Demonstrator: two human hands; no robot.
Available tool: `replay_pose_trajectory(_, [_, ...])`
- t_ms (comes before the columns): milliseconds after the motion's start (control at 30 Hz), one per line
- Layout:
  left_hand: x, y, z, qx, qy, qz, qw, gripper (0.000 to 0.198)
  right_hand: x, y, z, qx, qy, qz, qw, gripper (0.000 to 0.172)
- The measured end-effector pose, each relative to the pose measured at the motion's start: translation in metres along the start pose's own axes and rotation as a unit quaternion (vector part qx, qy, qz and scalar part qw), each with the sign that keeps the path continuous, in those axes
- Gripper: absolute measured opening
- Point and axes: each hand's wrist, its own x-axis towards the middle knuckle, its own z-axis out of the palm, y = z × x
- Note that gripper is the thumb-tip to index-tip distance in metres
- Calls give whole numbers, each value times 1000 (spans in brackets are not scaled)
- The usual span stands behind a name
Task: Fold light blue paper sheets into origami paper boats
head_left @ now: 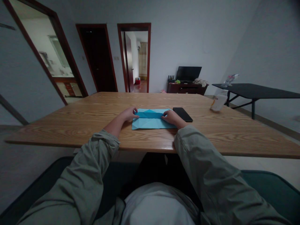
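A sheet of blue paper [153,123] lies partly folded on the wooden table, with a darker blue band across its middle and a peaked fold at the far side. At the left end of that band, my left hand [129,114] pinches the paper between thumb and fingers. My right hand [172,117] grips the band's right end in the same way, its fingertips on the fold. Just beyond my right hand rests a black phone [183,114], flat on the table.
The wooden table [93,109] spreads wide around the paper. A whitish bottle or cup [218,102] stands at its right side. Farther right is a black folding table [262,89] with a clear plastic item [230,80] on it. A monitor [188,73] sits on a low cabinet by the far wall.
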Motion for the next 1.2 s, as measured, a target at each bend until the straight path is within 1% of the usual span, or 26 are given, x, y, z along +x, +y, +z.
replay_pose_trajectory(200, [-1,1,-1,-10,-1,-18,1000,46,-1,-2,-2,-3,-6,10,1000,29])
replay_pose_trajectory(400, [-4,6,-4,-12,4,-1,1000,37,0,0,0,4,0,7,1000,28])
replay_pose_trajectory(500, [-5,8,-5,-14,-9,9,1000,30,0,0,1,6,2,9,1000,29])
replay_pose_trajectory(600, [-5,9,-5,-14,-25,26,999,24,1,0,0,13,0,8,1000,33])
replay_pose_trajectory(700, [-4,8,-4,-23,-17,41,999,26,2,-1,0,27,-3,15,1000,40])
replay_pose_trajectory(800, [-3,6,-1,-33,-5,24,999,36,2,-2,0,34,0,16,999,38])
replay_pose_trajectory(867, [-3,4,0,-32,-4,17,999,39,2,-1,1,35,3,12,999,36])
replay_pose_trajectory(1033, [-1,0,4,-17,-42,-12,999,34,2,1,5,50,24,27,998,30])
replay_pose_trajectory(1133, [0,-1,5,1,-45,-20,999,33,2,2,8,60,43,32,997,25])
replay_pose_trajectory(1200, [1,-2,5,13,-49,-25,998,33,2,3,9,62,50,25,996,25])
